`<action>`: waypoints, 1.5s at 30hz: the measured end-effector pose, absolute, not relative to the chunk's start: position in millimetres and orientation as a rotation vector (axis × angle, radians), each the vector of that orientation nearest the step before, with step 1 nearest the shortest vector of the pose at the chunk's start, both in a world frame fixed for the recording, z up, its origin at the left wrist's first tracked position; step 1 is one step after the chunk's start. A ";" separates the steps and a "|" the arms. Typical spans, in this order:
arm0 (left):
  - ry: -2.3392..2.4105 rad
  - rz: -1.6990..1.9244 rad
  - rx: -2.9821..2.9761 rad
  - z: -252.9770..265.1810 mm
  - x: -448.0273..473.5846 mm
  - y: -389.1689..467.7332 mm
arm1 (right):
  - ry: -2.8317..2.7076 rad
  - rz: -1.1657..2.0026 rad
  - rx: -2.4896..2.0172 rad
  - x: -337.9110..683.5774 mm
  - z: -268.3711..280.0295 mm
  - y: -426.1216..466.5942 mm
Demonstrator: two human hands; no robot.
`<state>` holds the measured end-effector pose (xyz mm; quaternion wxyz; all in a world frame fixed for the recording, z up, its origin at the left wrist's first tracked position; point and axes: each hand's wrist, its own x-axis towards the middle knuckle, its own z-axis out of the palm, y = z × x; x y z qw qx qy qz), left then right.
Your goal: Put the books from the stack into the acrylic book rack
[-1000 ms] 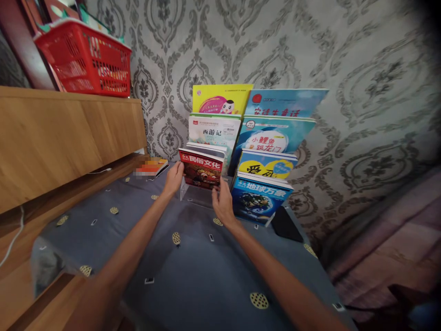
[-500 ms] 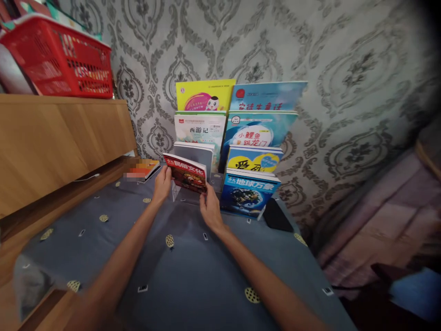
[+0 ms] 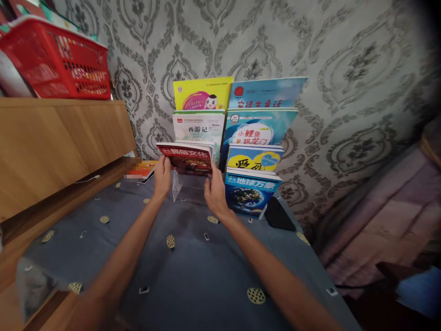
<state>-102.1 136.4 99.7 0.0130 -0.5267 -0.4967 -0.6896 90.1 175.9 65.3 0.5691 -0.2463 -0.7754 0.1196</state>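
Between both hands is a dark red book [image 3: 188, 161] with white title characters, its cover facing me. My left hand [image 3: 162, 177] grips its left edge and my right hand [image 3: 216, 189] its right edge. The book is above the front tier of a clear stand [image 3: 176, 186], in front of a white book [image 3: 198, 123]. A yellow book [image 3: 203, 92] rises behind that. To the right, a blue book with a globe [image 3: 250, 195] stands in front, with a blue-and-yellow book [image 3: 253, 157], a teal book [image 3: 262, 126] and a blue book [image 3: 268, 92] stepped up behind it.
A black phone-like slab [image 3: 279, 215] lies right of the stand on the grey patterned cloth [image 3: 179, 285]. An orange book [image 3: 146, 169] lies at left, beside a wooden cabinet [image 3: 65, 142] that bears a red basket [image 3: 58, 59]. Patterned wallpaper [image 3: 334, 92] stands behind, a pink curtain [image 3: 375, 216] at right.
Both hands have raised the dark red book and brought it back toward the stand, straightening it. It now covers the grey-fronted book or panel seen behind it before.
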 end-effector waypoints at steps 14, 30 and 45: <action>-1.636 -1.857 -1.685 113.0 -112.1 166.6 | -1.794 0.360 -0.754 76.0 35.2 201.3; -1.542 -1.474 -1.637 125.1 -87.3 153.3 | -1.751 0.401 -0.771 76.4 30.3 198.6; -1.732 -1.164 -1.640 143.9 -85.1 153.0 | -1.777 0.436 -0.837 77.0 45.3 188.4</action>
